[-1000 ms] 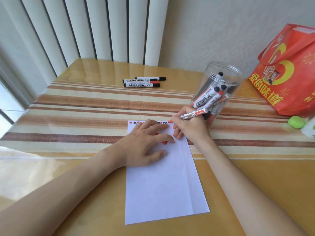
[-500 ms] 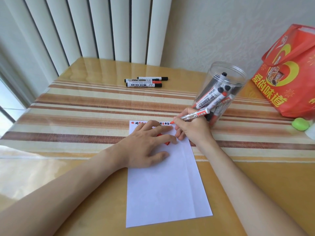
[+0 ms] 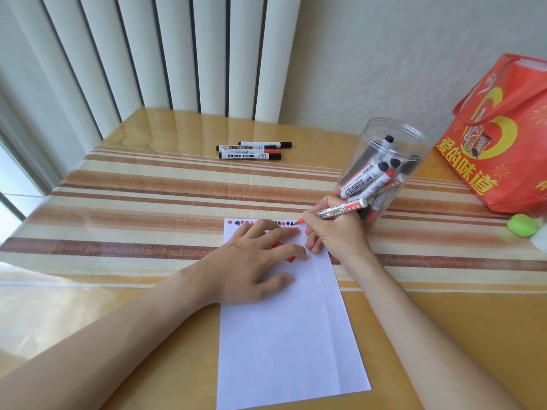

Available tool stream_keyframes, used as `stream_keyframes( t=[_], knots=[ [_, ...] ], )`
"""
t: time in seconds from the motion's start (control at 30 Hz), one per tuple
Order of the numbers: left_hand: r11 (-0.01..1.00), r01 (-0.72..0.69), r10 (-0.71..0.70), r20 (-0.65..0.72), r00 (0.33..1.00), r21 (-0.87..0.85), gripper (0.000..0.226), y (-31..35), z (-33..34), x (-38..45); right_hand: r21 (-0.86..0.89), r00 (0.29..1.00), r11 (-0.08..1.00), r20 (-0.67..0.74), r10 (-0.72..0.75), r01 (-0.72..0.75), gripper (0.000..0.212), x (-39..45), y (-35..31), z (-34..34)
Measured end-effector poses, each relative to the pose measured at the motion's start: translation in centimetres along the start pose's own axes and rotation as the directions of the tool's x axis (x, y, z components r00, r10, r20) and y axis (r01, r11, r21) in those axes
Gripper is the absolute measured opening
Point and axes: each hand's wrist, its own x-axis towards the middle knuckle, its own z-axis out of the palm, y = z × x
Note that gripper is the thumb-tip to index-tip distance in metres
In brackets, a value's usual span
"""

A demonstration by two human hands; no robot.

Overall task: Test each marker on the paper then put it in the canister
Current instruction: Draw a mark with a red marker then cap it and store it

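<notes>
A white sheet of paper [image 3: 284, 335] lies on the table with a row of small red and black marks along its top edge. My left hand [image 3: 254, 261] lies flat on its upper part, and a red cap shows between the fingers. My right hand [image 3: 337, 232] grips an uncapped red marker [image 3: 340, 211] with its tip on the paper's top right corner. Just behind that hand stands a clear plastic canister [image 3: 384, 170] with several markers in it. Three capped markers [image 3: 251, 150] lie together at the far middle of the table.
A red and yellow carrier bag [image 3: 503, 143] stands at the right edge, with a small green object [image 3: 522, 225] in front of it. The table [image 3: 118, 220] has a striped runner under a glossy cover. Vertical blinds and a wall close off the back.
The marker tip has edged slightly along the paper's top edge. My left hand stays flat in the same place.
</notes>
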Motion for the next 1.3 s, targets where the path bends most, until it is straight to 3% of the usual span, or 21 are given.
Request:
stream_keyframes(
  t=[0.8,0.87,1.03,1.17,1.3],
  knots=[
    [0.998,-0.023,0.021,-0.054,0.998,-0.050,0.046,-0.1,0.0,-0.1,-0.017,1.000,1.000,-0.006,-0.011,0.011,0.015,-0.6,-0.6,-0.4],
    [0.996,-0.006,-0.002,-0.099,0.995,-0.085,0.049,-0.2,0.0,-0.1,0.047,1.000,0.999,-0.021,-0.016,0.017,0.018,-0.9,-0.9,-0.7],
    [0.992,-0.024,-0.016,-0.308,0.951,-0.124,0.016,-0.3,-0.1,0.0,0.214,0.997,0.976,0.069,-0.047,0.032,0.011,-1.9,-1.7,-1.7],
    [0.960,0.104,-0.218,-0.461,0.860,-0.259,0.012,-0.5,-0.8,-0.1,0.385,0.979,0.922,0.202,-0.033,-0.048,0.015,-3.1,-2.3,-1.8],
    [0.954,0.151,-0.265,-0.490,0.831,-0.260,0.017,-0.4,-0.8,-0.1,0.424,0.973,0.904,0.224,-0.054,-0.047,0.019,-3.6,-2.6,-0.6]
  ],
)
